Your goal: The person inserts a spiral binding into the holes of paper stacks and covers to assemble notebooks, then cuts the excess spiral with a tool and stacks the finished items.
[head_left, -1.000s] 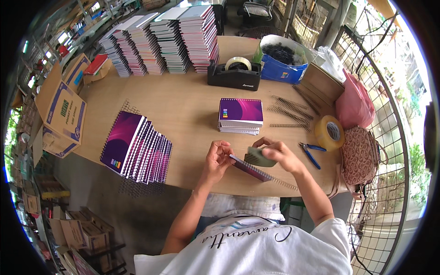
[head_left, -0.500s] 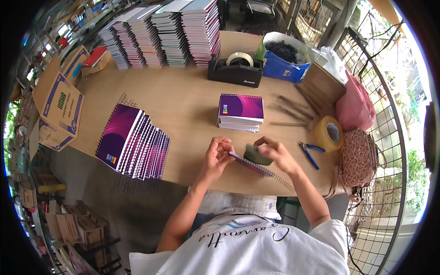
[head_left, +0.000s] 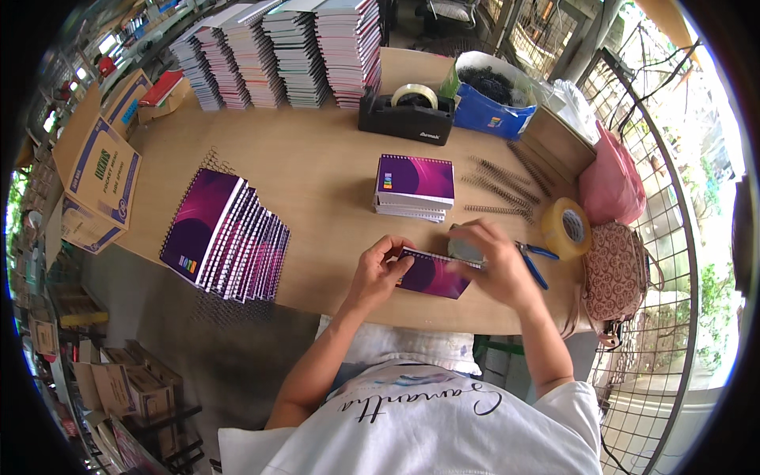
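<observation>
A small purple notebook (head_left: 434,275) lies tilted near the table's front edge, a row of holes or wire along its far edge. My left hand (head_left: 380,269) pinches its left far corner between thumb and fingers. Over the notebook's right end is my right hand (head_left: 499,261), its fingers bent and smeared by motion; whether it grips anything is hidden. A grey-green pad-like piece (head_left: 465,248) shows just behind those fingers. Beyond them stands a short stack of purple notebooks (head_left: 415,182). Several loose wire coils (head_left: 503,186) lie to its right.
Blue-handled pliers (head_left: 532,265), a tape roll (head_left: 565,228) and a patterned bag (head_left: 615,273) sit at the right. Fanned, spiral-bound purple notebooks (head_left: 206,222) lie left. A black tape dispenser (head_left: 405,119), blue coil box (head_left: 495,119) and tall notebook stacks (head_left: 348,55) stand behind.
The notebook has turned from edge-on to show its purple cover. My right hand has moved slightly right; the coil tail that stuck out at the notebook's right end no longer shows.
</observation>
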### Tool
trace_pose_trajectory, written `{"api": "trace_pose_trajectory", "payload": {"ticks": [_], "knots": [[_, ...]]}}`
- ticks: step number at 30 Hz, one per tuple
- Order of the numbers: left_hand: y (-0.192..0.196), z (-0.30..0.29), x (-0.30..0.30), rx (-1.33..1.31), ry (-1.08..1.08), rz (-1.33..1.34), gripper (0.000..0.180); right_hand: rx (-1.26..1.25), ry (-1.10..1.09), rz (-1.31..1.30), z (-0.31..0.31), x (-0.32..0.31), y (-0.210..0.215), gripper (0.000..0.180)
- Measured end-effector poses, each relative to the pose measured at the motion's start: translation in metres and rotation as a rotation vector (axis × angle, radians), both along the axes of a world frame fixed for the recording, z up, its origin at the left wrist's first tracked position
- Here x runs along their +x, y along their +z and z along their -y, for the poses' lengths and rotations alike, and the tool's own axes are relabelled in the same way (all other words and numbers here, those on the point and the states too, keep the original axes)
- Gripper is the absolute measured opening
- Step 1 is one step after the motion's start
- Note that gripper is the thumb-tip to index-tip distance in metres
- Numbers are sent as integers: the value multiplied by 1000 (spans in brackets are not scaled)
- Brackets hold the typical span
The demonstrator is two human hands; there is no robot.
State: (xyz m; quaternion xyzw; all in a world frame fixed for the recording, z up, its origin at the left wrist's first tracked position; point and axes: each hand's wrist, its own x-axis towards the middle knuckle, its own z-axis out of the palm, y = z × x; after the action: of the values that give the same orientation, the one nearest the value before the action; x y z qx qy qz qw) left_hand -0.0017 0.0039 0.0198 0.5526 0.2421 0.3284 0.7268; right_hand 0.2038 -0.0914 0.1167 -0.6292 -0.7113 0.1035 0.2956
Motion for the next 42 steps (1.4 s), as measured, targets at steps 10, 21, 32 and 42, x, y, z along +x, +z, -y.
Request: {"api": "trace_pose_trajectory", "payload": {"ticks": [10,21,32,42], "knots": [[25,21,8,462,231,-97,16,170,-64,-237,0,-36,-15,22],[43,25,6,539,255,-140,15,73,-123,-416,8,-42,-11,25],[36,26,8,548,297,-101,14,167,-124,-290,10,-47,-9,21],[38,14,2,435,183,-50,18,129,-63,-238,10,-36,-8,37]]}}
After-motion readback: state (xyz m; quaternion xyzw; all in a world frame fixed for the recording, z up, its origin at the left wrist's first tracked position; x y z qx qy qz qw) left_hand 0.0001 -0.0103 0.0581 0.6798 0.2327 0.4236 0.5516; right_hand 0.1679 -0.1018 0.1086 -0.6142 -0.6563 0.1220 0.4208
